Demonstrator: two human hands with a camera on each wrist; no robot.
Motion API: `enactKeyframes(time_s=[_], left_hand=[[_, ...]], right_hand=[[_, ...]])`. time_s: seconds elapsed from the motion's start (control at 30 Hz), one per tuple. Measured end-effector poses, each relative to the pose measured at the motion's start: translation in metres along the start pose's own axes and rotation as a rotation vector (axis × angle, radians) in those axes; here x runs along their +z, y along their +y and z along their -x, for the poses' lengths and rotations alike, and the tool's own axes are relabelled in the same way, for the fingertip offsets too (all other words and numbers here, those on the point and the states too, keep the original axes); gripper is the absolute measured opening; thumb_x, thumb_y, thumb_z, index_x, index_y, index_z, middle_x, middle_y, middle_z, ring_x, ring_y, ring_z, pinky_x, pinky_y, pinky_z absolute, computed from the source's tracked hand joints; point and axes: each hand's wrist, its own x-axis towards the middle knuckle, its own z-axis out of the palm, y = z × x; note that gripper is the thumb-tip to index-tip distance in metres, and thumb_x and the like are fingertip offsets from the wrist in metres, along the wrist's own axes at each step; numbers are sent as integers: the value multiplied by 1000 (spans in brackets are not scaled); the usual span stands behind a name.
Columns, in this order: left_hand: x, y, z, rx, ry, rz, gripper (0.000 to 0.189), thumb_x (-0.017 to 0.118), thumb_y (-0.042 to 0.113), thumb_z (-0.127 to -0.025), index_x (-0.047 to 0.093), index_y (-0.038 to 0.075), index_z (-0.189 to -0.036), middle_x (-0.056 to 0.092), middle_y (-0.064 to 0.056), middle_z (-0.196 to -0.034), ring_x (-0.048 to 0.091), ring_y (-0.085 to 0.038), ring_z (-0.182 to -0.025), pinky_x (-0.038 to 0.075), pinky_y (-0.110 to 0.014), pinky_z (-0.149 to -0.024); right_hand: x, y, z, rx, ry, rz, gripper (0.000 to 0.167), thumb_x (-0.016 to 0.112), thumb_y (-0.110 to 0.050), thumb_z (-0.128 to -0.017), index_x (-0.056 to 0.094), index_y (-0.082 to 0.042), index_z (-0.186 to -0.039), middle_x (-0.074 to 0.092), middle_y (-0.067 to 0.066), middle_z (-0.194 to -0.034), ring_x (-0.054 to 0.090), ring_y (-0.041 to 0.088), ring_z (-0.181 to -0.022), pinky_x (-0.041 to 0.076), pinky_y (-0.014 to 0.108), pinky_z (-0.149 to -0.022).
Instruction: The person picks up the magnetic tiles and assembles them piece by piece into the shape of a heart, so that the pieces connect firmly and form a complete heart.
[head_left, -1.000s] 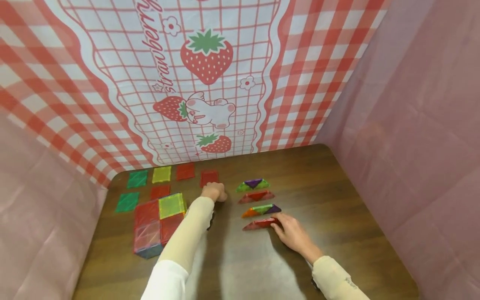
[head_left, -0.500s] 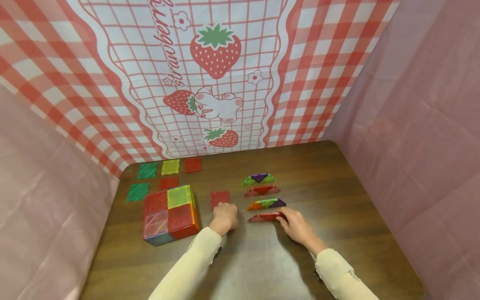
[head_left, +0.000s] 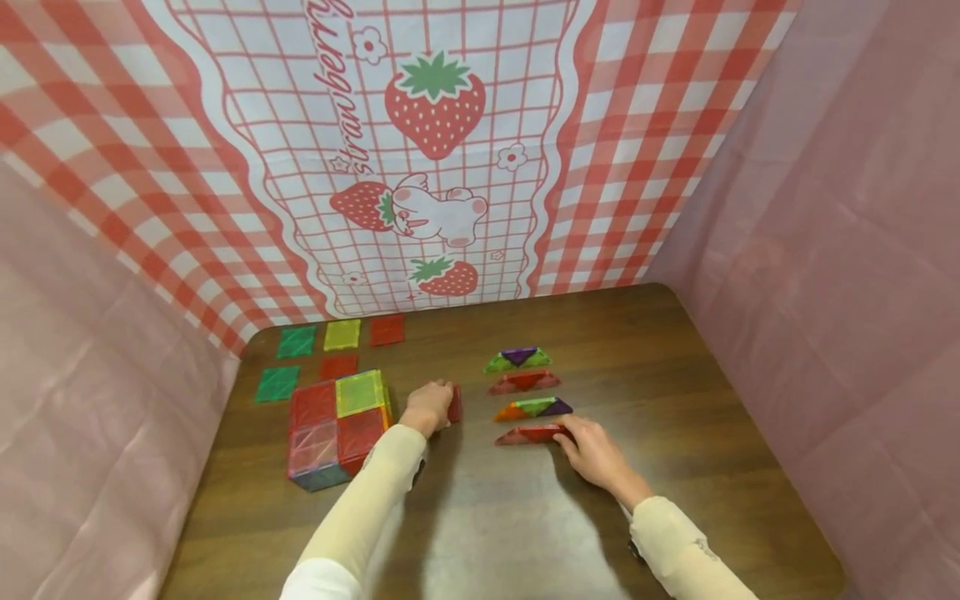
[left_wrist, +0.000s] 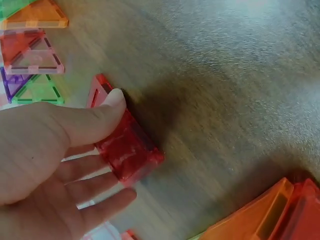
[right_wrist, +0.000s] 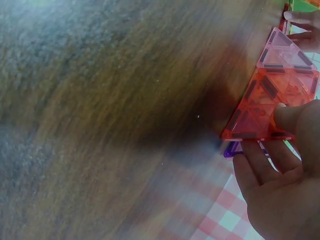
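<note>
Between the box of tiles and the triangle rows, my left hand [head_left: 429,407] pinches a red square magnetic tile [head_left: 455,403], tipped up on edge above or on the table. In the left wrist view my thumb lies across this red tile [left_wrist: 125,150], with the fingers behind it. My right hand [head_left: 596,454] pinches the right end of the nearest row, a standing red trapezoid of triangular magnetic tiles [head_left: 519,435]. The right wrist view has my thumb on the face of that trapezoid [right_wrist: 250,117] and fingers beyond it.
Further rows of triangular tiles stand behind: multicoloured [head_left: 531,407], red [head_left: 525,382], green and purple [head_left: 517,359]. At left is a box of square tiles [head_left: 313,408]. Loose squares lie behind it, including green [head_left: 277,383], yellow [head_left: 342,334] and red [head_left: 387,329]. A checked cloth [head_left: 600,167] hangs behind.
My left hand drew the red square tile from the back toward me, then shifted left and tipped it from flat to on edge. The right hand keeps its hold on the front row.
</note>
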Motion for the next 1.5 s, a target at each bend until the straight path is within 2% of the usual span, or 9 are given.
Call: enactKeyframes(time_s=[0.1,0.27,0.47,0.53,0.67,0.87,1.0,1.2,1.5], left_hand=[[2,3,2,48,-6,-60,45,86,19,-81,66,3,-119,65,-14,-119,65,-32,-109,58,-45,-87],[2,12,10,104,-57,-187,75,85,30,-82,52,1,-143,58,-19,-133,61,-34,-118,56,-42,-94],[13,21,22,178,20,-265,91,82,43,-77,46,-4,-147,59,-18,-130,63,-31,-114,58,-38,-91],[17,23,24,200,34,-212,94,80,45,-77,43,-4,-149,56,-19,-133,61,-31,-117,57,-38,-93],[19,22,27,235,19,-22,92,76,44,-81,38,0,-153,50,-19,-140,56,-30,-124,54,-39,-99],[21,14,32,297,21,245,82,76,36,-79,43,5,-148,51,-12,-126,57,-21,-106,55,-36,-85],[24,9,34,314,37,362,82,77,33,-77,42,6,-147,52,-10,-128,57,-18,-103,54,-33,-81],[29,7,35,327,52,437,82,78,28,-79,41,5,-148,55,-10,-133,57,-19,-107,54,-34,-86],[34,16,35,380,108,429,80,80,28,-78,44,2,-145,56,-13,-135,57,-21,-115,52,-35,-97]], right_hand=[[0,1,0,-6,7,9,14,71,-11,-95,70,-11,-109,73,2,-96,69,22,-88,57,42,-78],[0,3,-1,-25,23,8,15,72,-10,-93,70,-11,-108,72,3,-95,70,23,-87,57,43,-77],[1,3,0,-24,17,3,16,73,-8,-92,69,-10,-108,73,4,-97,70,24,-90,58,43,-78],[0,3,0,-20,11,-1,16,73,-8,-93,69,-10,-108,73,4,-98,70,24,-90,57,43,-79],[1,3,1,-28,13,-2,13,73,-9,-93,69,-11,-105,72,2,-95,69,22,-87,57,42,-77],[4,1,0,-49,-1,-16,11,73,-9,-92,68,-13,-101,71,0,-91,69,20,-86,57,40,-74],[5,0,-2,-61,-12,-44,10,73,-9,-93,68,-12,-101,71,0,-92,70,20,-86,57,39,-74],[5,-1,-5,-102,-25,-65,9,72,-9,-94,68,-13,-101,70,-2,-91,69,16,-84,56,36,-72],[8,-5,-8,-118,-51,-79,8,71,-10,-94,67,-14,-101,71,-1,-93,69,17,-87,58,39,-76]])
